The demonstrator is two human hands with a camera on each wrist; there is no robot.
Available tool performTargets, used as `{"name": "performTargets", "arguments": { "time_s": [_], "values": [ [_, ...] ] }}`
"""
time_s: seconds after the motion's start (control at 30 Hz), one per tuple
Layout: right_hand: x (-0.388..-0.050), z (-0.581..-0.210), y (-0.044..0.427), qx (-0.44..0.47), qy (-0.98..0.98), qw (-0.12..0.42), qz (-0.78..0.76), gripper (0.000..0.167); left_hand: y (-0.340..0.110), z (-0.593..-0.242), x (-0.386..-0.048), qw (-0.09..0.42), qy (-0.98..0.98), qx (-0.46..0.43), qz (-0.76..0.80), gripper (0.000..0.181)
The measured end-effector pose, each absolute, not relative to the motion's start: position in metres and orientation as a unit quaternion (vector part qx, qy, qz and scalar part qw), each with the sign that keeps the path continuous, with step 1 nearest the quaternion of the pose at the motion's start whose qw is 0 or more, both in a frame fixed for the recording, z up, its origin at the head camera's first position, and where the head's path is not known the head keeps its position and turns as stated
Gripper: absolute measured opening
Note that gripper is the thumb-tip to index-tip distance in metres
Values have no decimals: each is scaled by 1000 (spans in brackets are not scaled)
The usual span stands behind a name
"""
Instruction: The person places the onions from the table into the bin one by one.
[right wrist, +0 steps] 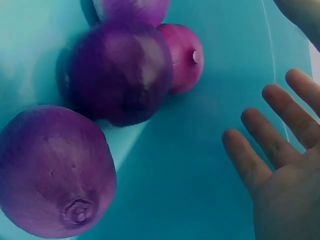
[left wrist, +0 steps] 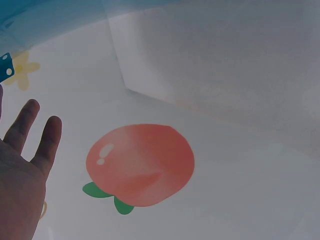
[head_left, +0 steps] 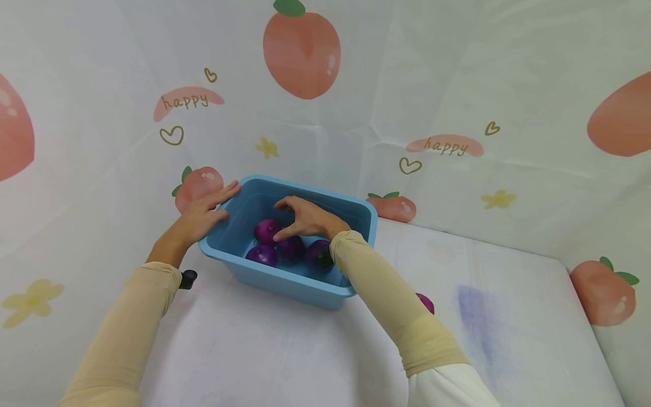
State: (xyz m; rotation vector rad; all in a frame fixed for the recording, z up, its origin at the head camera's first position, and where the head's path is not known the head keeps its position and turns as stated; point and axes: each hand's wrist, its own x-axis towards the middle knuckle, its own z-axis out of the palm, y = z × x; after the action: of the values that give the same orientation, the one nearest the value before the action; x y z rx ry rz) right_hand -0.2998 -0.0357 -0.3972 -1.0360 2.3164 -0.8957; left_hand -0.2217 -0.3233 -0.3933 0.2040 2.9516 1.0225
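Observation:
A light-blue plastic bin (head_left: 285, 285) stands on the white cloth, with several round, shiny purple fruits (head_left: 263, 255) on its floor. Over these fruits, inside the bin, my right hand (head_left: 307, 219) spreads its thumb and fingers and holds nothing. The right wrist view shows the fruits (right wrist: 120, 72) apart from the extended fingers (right wrist: 272, 142). At the bin's left end my left hand (head_left: 200, 217) rests on the rim with fairly straight fingers. In the left wrist view, that hand (left wrist: 22, 175) appears at the edge, its fingers extended.
Another purple fruit (head_left: 425, 303) lies on the cloth right of the bin, partly hidden by the right sleeve (head_left: 386, 299). A printed cloth backdrop (head_left: 356, 113) rises close behind the bin. A bluish-purple stain (head_left: 475, 316) marks the cloth at the right.

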Motion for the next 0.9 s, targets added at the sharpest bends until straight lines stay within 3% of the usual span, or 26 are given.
{"name": "performTargets", "arguments": {
  "time_s": [0.3, 0.53, 0.9],
  "values": [
    [-300, -389, -33, -362, 835, 209, -357, 85, -323, -392, -222, -2, 943, 74, 325, 63],
    [-295, -363, -25, -394, 801, 194, -406, 81, -321, -395, -221, 2, 943, 71, 327, 63],
    [-279, -319, 54, -398, 810, 98, -419, 74, -324, -391, -220, 11, 938, 66, 340, 64]
  ]
}}
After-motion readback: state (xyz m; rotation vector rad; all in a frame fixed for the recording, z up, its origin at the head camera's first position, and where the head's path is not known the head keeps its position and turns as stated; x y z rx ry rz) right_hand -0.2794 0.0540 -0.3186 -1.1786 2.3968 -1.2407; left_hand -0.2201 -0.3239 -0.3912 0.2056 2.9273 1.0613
